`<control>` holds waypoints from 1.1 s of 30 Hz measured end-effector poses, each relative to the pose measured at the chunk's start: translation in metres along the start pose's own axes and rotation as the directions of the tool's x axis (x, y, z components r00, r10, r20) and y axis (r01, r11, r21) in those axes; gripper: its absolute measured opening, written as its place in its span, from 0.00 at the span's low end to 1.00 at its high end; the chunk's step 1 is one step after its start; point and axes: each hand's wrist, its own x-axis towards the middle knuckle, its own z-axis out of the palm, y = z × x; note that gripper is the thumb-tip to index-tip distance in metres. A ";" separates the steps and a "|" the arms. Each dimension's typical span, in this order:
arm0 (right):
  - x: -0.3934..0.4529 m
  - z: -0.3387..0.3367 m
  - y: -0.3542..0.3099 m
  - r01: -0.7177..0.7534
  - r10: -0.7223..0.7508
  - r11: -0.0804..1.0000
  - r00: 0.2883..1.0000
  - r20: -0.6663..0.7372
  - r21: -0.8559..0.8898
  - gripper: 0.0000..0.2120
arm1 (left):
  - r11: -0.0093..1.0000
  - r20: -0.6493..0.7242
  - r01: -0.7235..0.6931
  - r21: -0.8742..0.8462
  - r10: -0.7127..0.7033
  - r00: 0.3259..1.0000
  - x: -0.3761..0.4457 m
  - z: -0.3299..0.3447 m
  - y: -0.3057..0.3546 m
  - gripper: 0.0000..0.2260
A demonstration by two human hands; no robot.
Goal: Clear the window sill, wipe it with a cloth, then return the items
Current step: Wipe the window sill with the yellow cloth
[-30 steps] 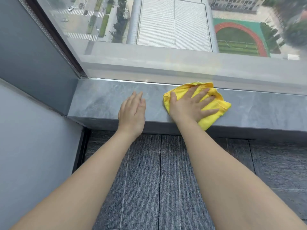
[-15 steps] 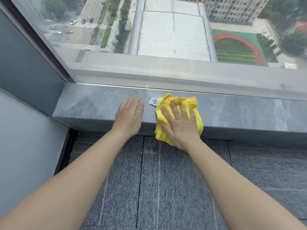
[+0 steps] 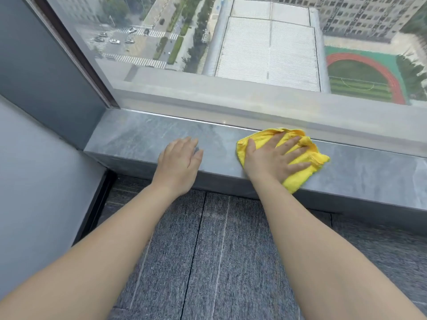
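A grey stone window sill [image 3: 138, 137] runs below the big window. On it lies a crumpled yellow cloth [image 3: 298, 179], with one corner hanging over the sill's front edge. My right hand [image 3: 275, 158] presses flat on the cloth, fingers spread and pointing right toward the glass. My left hand [image 3: 180, 160] rests palm down on the bare sill to the left of the cloth, holding nothing. No other items stand on the visible stretch of sill.
The window glass [image 3: 254, 54] rises straight behind the sill. A grey wall panel [image 3: 34, 169] and dark window frame [image 3: 76, 58] close the left end. Grey carpet tiles [image 3: 219, 250] cover the floor below.
My right hand has swept the cloth from the sill's front edge back toward the glass and to the right. A small white tag seen by the cloth half a second ago is now hidden.
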 end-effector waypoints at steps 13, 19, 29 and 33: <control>0.000 -0.019 0.102 0.732 -0.703 0.643 0.681 0.204 -0.225 0.36 | 1.000 0.056 -0.019 -0.018 0.020 0.998 -0.005 0.046 0.061 0.18; 0.011 -0.024 0.119 0.378 -0.367 0.913 0.926 0.092 -0.155 0.31 | 0.996 0.082 -0.082 0.026 0.080 0.993 -0.003 0.058 0.074 0.19; 0.033 -0.019 0.074 -0.023 0.023 1.000 1.000 -0.006 -0.006 0.36 | 0.992 0.088 -0.124 0.037 0.120 0.989 0.003 0.066 0.071 0.25; 0.027 -0.019 0.087 0.217 -0.216 0.972 0.976 0.017 -0.094 0.33 | 0.993 0.051 -0.116 0.020 0.115 0.992 0.003 0.068 0.075 0.24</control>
